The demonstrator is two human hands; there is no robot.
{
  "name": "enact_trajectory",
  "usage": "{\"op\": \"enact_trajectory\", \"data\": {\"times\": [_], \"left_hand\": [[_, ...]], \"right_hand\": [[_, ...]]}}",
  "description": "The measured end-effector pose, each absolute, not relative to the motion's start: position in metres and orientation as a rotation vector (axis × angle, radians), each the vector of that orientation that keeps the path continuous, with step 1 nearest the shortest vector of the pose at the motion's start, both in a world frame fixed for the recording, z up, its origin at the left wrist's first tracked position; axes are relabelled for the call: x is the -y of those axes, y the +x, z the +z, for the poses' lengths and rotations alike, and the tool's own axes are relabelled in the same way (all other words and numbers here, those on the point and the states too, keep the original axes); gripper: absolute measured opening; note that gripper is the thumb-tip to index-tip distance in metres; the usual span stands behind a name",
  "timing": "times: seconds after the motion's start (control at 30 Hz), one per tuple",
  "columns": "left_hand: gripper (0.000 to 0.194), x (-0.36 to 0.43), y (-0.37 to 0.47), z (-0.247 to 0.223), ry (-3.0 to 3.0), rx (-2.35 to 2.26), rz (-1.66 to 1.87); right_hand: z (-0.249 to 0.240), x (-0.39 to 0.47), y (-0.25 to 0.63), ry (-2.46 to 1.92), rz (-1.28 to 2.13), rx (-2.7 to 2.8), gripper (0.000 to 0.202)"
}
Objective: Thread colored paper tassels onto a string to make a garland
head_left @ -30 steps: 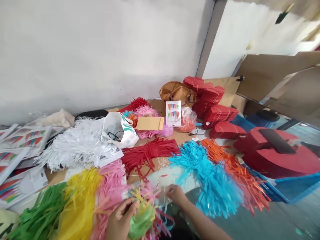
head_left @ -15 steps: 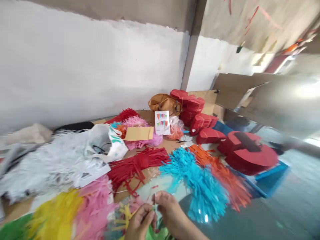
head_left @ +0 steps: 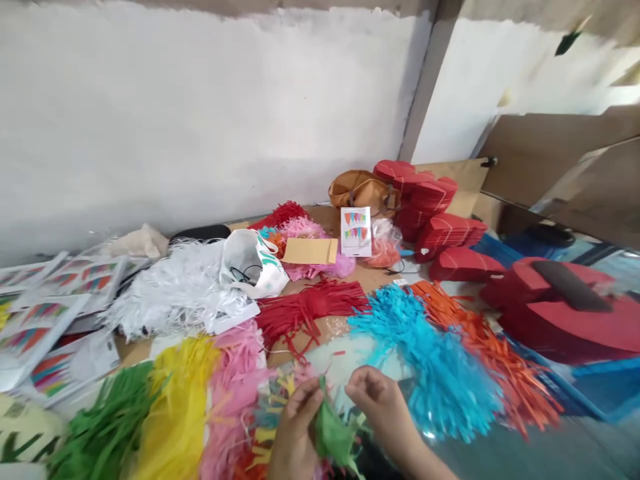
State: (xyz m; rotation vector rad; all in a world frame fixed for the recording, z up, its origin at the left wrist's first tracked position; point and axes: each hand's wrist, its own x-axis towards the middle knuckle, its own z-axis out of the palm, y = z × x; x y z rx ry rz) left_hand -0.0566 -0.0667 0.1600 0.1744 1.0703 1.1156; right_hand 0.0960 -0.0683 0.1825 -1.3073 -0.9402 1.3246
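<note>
My left hand (head_left: 296, 430) is closed, pinching the top of a green tissue-paper tassel (head_left: 336, 433) whose strips hang down at the bottom centre. Just to its right, my right hand (head_left: 383, 403) has its fingertips pressed together, apart from the tassel's top. Anything between those fingertips is too small to make out. Beyond the hands lie a blue tassel bundle (head_left: 425, 357) and a red one (head_left: 313, 303). Pink strips (head_left: 233, 387) spread left of my left hand, with yellow strips (head_left: 180, 407) and a green bundle (head_left: 107, 420) further left.
Orange strips (head_left: 480, 340) run beside the blue bundle. Red cut stacks (head_left: 580, 320) rest over a blue crate (head_left: 600, 387) at right. White strips (head_left: 175, 287), a white bag (head_left: 265, 267) and printed packs (head_left: 37, 333) occupy the left. A brown bag (head_left: 363, 190) stands by the wall.
The view has swung left, bringing the printed packs into sight. My hands have drawn apart, and the green tassel now hangs from my left hand, more fully visible.
</note>
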Motion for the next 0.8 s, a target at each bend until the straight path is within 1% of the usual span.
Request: {"op": "enact_trajectory", "data": {"times": [0.2,0.33,0.5,0.67,0.8], "left_hand": [[0.046,0.067,-0.055,0.167,0.137,-1.010,1.105],[0.046,0.067,-0.056,0.163,0.179,-1.026,1.112],[0.047,0.066,-0.055,0.157,0.196,-1.056,1.098],[0.044,0.069,-0.049,0.148,0.450,-1.137,1.241],[0.051,0.069,-0.047,0.139,0.659,-1.178,1.254]], "right_hand": [[0.191,0.070,0.090,-1.333,1.377,0.973,0.035],[0.186,0.069,0.088,-1.307,1.444,0.960,0.035],[0.182,0.067,0.085,-1.308,1.425,0.929,0.034],[0.173,0.062,0.084,-1.270,1.438,0.968,0.035],[0.152,0.057,0.089,-1.174,1.428,1.053,0.038]]}}
